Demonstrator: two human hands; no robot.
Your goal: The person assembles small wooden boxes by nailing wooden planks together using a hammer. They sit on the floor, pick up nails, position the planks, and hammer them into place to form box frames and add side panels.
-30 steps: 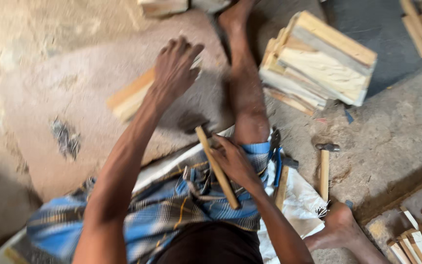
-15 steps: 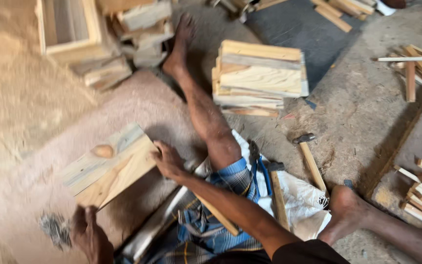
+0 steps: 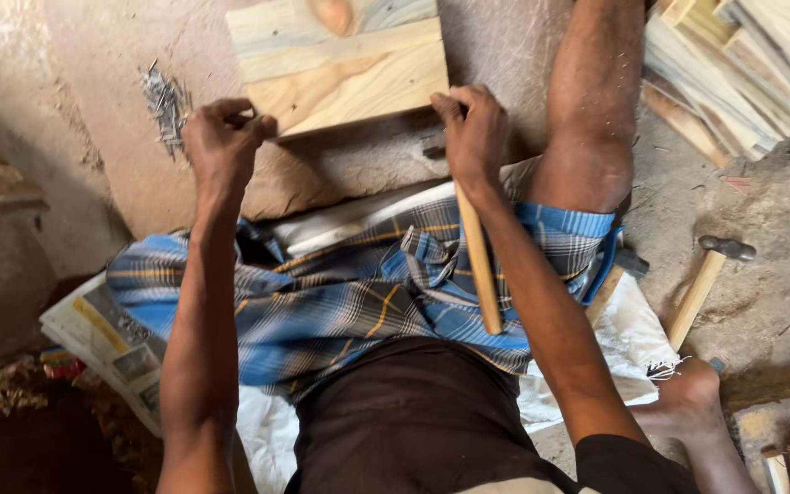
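Note:
A pale wooden panel (image 3: 340, 64) of joined boards lies on a stone slab (image 3: 340, 174) in front of me. My left hand (image 3: 221, 142) hovers at its lower left corner with fingertips pinched together; whatever they hold is too small to make out. My right hand (image 3: 473, 133) rests against the panel's lower right corner and grips a hammer (image 3: 479, 265) close to its dark head, the wooden handle running back over my checked blue cloth. A small heap of nails (image 3: 166, 96) lies on the slab just left of my left hand.
My right leg (image 3: 592, 110) stretches past the panel's right side. A stack of cut boards (image 3: 742, 73) fills the top right. A second hammer (image 3: 706, 284) lies on the floor at right near my foot (image 3: 688, 402). Newspaper (image 3: 102, 338) lies at lower left.
My left hand has come away from the nail heap to the panel's left corner, fingers now pinched. My right hand stays at the panel's edge with the hammer. The view has dropped closer.

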